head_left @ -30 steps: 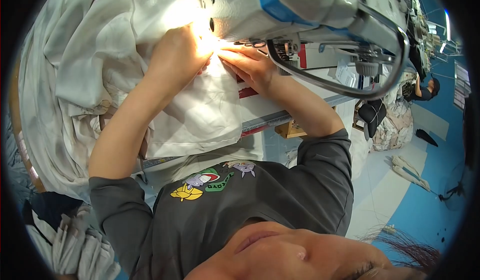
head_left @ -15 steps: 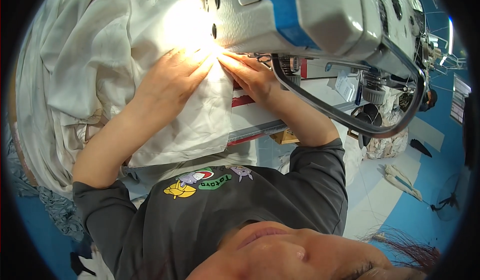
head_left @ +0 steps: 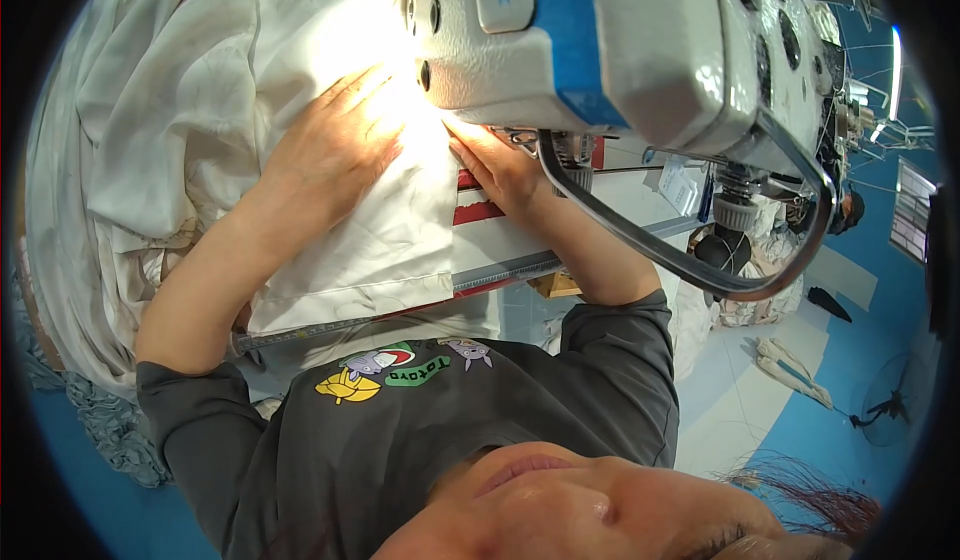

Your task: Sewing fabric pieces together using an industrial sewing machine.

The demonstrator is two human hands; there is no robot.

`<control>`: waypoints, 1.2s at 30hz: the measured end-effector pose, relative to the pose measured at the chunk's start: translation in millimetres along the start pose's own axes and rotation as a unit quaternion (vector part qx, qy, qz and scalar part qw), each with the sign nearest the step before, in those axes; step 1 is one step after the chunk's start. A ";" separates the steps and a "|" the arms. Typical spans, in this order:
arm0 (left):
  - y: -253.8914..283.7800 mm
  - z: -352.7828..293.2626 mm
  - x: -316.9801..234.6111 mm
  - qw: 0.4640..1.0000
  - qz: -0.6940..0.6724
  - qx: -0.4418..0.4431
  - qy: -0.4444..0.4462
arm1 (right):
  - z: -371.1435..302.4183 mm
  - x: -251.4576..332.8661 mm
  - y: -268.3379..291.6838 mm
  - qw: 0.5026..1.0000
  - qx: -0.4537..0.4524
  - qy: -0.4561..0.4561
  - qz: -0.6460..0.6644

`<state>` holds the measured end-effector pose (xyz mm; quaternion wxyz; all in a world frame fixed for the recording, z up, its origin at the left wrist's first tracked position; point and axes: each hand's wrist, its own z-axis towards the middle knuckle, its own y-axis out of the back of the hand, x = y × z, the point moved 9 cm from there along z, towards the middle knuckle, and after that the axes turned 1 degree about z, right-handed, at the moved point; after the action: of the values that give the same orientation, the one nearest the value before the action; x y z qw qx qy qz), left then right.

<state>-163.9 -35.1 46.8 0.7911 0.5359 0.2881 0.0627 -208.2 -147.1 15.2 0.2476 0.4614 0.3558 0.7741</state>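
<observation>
My left hand (head_left: 335,150) lies flat on white cloth (head_left: 385,250), its fingers stretched toward the bright patch beside the white and blue sewing machine head (head_left: 500,60). Close to the cloth's right edge is my right hand (head_left: 503,172), fingers extended and the thumb side toward the cloth. Glare washes out its fingertips, and the machine partly covers that hand. The needle area cannot be made out in the strong light. Both forearms rest across the front of the work surface.
A bent metal guard bar (head_left: 690,265) juts out from the machine above my right forearm. Gathered white fabric (head_left: 160,130) heaps up at the left. A measuring tape (head_left: 510,272) runs along the table's front edge. A fan (head_left: 890,400) stands at far right.
My hands, close together near the machine before, are now a little farther apart. The left fingers have spread away from the right hand. The whole view has shifted slightly.
</observation>
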 end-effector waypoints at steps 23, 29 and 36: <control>100.4 -295.8 -43.1 0.874 -0.004 -0.370 0.313 | 20.3 219.8 -62.8 0.975 0.095 0.148 0.138; 68.2 -264.0 -35.7 0.892 0.060 -0.297 0.336 | 10.9 202.7 -67.7 0.993 0.082 0.085 0.012; 181.2 -347.9 130.6 0.866 0.229 -0.245 0.370 | -46.7 129.0 -25.6 0.994 0.088 -0.003 -0.066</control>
<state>-200.0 376.3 66.0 0.6957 0.3135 0.4041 0.5044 -306.7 -54.4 49.7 0.2571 0.4593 0.4517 0.7204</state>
